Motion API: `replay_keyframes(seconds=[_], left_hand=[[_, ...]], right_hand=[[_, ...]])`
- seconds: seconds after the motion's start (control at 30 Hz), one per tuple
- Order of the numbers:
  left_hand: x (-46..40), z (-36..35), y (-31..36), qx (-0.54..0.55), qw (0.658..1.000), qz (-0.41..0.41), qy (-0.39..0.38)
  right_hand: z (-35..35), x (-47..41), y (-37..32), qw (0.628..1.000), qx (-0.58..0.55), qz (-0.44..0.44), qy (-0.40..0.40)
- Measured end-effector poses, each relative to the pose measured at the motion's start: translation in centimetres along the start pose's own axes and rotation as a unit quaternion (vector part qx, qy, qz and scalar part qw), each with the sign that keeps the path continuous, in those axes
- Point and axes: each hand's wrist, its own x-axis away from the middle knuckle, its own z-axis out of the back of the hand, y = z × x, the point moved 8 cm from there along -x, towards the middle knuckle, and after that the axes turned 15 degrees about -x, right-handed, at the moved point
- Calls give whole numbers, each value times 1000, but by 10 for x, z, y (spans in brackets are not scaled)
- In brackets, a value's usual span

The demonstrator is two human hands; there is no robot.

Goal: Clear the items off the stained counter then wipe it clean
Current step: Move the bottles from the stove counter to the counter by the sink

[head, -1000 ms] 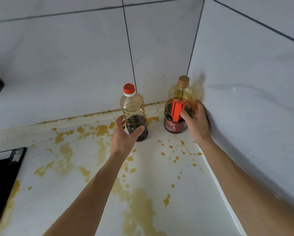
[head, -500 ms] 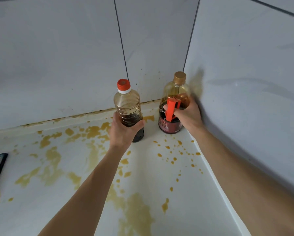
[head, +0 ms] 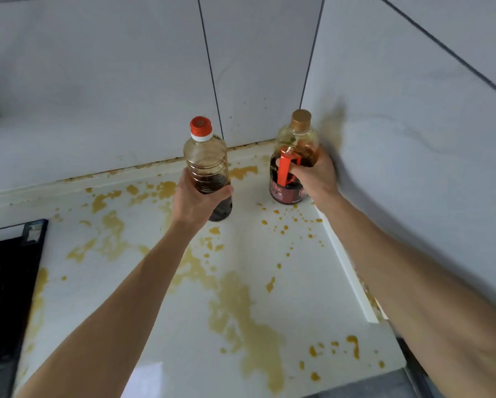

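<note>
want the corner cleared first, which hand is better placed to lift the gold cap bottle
The right hand. It already has its grip on the gold cap bottle, fingers through the red handle, in the wall corner. The left hand is busy holding the red cap bottle.

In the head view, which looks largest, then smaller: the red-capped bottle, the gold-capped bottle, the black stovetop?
1. black stovetop, though cut off by the frame and nearer the camera.
2. and 3. red-capped bottle and gold-capped bottle: they look alike, so no ranking.
</note>
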Motion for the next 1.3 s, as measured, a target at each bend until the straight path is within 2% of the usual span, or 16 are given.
replay_keyframes(seconds=[0.37, 0.53, 0.77, 1.07, 1.3], left_hand=[[143, 71, -13, 10, 998, 37, -39], [212, 80, -37, -13, 994, 68, -83], [277, 76, -63, -28, 988, 105, -112], [325, 89, -89, -16, 983, 171, -62], [423, 103, -137, 9, 962, 272, 11]], right_hand=[[58, 157, -39, 999, 36, -13, -9], [83, 237, -35, 995, 62, -62, -51], [106, 302, -10, 985, 115, -101, -79], [129, 339, 2, 967, 176, -134, -130], [101, 341, 16, 924, 250, -136, -254]])
